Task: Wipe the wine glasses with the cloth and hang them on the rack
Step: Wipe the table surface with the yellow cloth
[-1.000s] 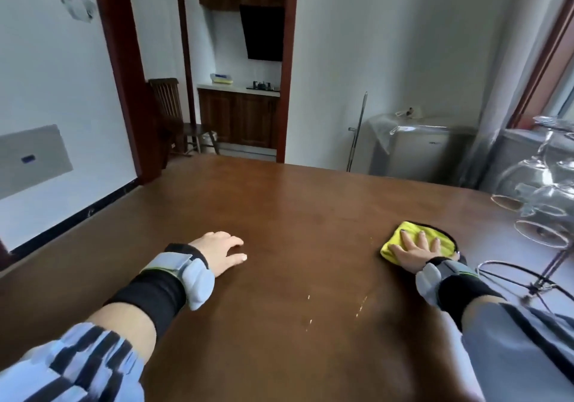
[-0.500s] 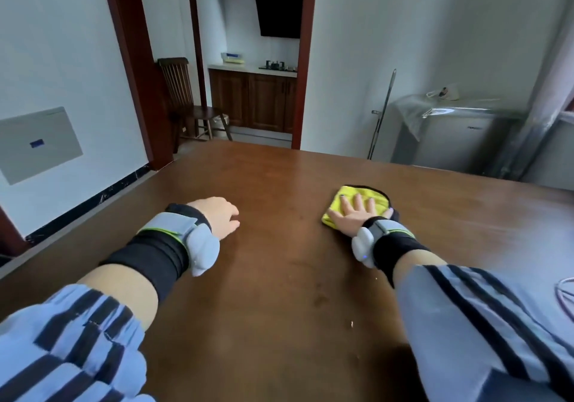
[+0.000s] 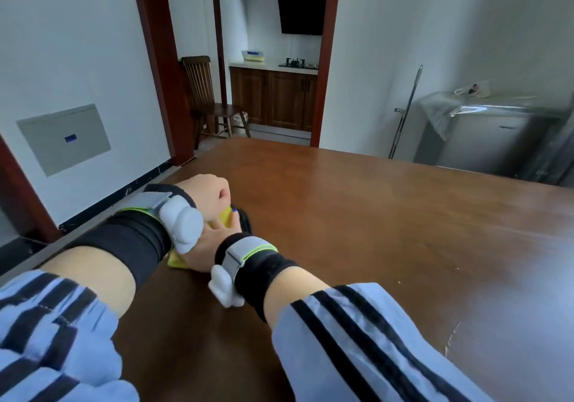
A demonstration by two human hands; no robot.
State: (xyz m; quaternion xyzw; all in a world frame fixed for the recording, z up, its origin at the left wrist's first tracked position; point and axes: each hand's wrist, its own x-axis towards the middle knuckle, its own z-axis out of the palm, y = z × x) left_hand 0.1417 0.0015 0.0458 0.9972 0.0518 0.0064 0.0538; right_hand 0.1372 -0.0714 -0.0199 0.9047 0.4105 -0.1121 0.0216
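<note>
Your right hand (image 3: 203, 251) is lying flat on the yellow microfibre cloth (image 3: 225, 217) on the brown wooden counter (image 3: 388, 231), grip relaxed; your left hand (image 3: 208, 196) is fisted above it, gripping nothing.

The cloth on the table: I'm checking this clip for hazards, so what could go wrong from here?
1. The yellow cloth lies mostly hidden under the right hand and the left hand, so a blind grab may catch only a corner.
2. Both hands sit near the edge of the table; a careless drag could slide the cloth off.
3. No glasses or rack are in view, so reaching for them now means reaching unseen.
</note>
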